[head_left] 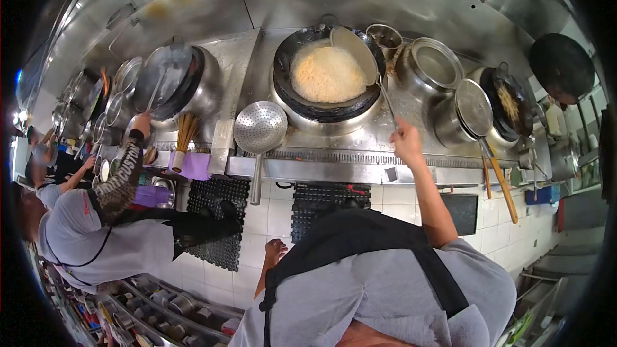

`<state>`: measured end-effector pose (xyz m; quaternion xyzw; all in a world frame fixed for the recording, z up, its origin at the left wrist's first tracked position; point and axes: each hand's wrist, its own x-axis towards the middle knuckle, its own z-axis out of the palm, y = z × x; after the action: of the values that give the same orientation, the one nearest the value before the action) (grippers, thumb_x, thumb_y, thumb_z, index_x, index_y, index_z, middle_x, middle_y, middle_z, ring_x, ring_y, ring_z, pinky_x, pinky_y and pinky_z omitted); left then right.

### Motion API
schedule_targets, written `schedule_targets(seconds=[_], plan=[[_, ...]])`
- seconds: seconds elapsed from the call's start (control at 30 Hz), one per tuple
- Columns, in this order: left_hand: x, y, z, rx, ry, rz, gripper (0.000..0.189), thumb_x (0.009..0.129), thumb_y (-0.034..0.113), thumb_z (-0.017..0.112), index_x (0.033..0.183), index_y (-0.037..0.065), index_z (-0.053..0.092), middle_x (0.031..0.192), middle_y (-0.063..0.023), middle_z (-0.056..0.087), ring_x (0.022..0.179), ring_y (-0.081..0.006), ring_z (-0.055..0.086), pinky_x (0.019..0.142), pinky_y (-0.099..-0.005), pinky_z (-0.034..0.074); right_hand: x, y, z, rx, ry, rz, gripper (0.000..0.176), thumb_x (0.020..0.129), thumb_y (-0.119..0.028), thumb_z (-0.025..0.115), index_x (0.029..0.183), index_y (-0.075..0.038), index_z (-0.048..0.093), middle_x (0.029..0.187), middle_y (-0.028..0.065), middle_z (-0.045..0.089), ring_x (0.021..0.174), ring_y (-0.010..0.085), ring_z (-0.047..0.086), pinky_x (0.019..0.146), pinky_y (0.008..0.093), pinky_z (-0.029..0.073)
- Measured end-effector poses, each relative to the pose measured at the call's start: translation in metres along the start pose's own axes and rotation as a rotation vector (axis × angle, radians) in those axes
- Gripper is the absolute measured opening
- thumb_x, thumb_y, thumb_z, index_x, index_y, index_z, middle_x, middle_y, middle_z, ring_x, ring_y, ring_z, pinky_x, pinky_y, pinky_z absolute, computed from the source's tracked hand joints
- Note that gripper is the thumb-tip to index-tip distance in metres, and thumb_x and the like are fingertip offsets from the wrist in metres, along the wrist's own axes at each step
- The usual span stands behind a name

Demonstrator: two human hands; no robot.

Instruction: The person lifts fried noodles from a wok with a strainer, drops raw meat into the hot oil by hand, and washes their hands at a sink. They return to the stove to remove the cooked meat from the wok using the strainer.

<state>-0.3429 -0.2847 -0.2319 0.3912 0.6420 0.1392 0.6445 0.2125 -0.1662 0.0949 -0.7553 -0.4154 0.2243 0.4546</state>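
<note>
My right hand is closed around the long handle of a ladle, whose wide bowl rests at the upper right inside a large black wok. Pale orange, foamy liquid bubbles in that wok. Down at my side, near the apron's edge, hangs my left hand, fingers curled; whether anything is in it cannot be made out. A perforated metal strainer lies left of the wok, its handle sticking out over the counter's front edge.
Right of the wok stand a lidded pot, a sieve on a pot and another wok. On the left, a co-worker holds a tool at a wok. A bamboo brush stands between us.
</note>
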Motion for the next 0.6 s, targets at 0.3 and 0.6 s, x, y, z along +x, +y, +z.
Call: schedule_targets(seconds=[0.3, 0.6], plan=[[0.004, -0.002, 0.002, 0.131, -0.117, 0.05, 0.02, 0.092, 0.02, 0.053, 0.098, 0.004, 0.061, 0.086, -0.0112, 0.068, 0.08, -0.0234, 0.07, 0.069, -0.0361, 0.056, 0.096, -0.07, -0.004, -0.417, -0.119, -0.277, 0.048, 0.078, 0.004, 0.047, 0.124, 0.002, 0.057, 0.106, 0.0319, 0.061, 0.107, 0.0436, 0.059, 0.092, 0.0445, 0.045], [-0.017, 0.015, 0.005, -0.101, 0.019, -0.131, 0.018, 0.092, 0.019, 0.051, 0.106, 0.01, 0.059, 0.084, -0.0066, 0.066, 0.074, -0.0215, 0.068, 0.06, -0.0356, 0.048, 0.079, -0.088, -0.046, -1.28, -0.352, -0.56, 0.06, 0.088, 0.0, 0.046, 0.146, -0.016, 0.04, 0.099, 0.0183, 0.063, 0.089, 0.0355, 0.067, 0.08, 0.0438, 0.054]])
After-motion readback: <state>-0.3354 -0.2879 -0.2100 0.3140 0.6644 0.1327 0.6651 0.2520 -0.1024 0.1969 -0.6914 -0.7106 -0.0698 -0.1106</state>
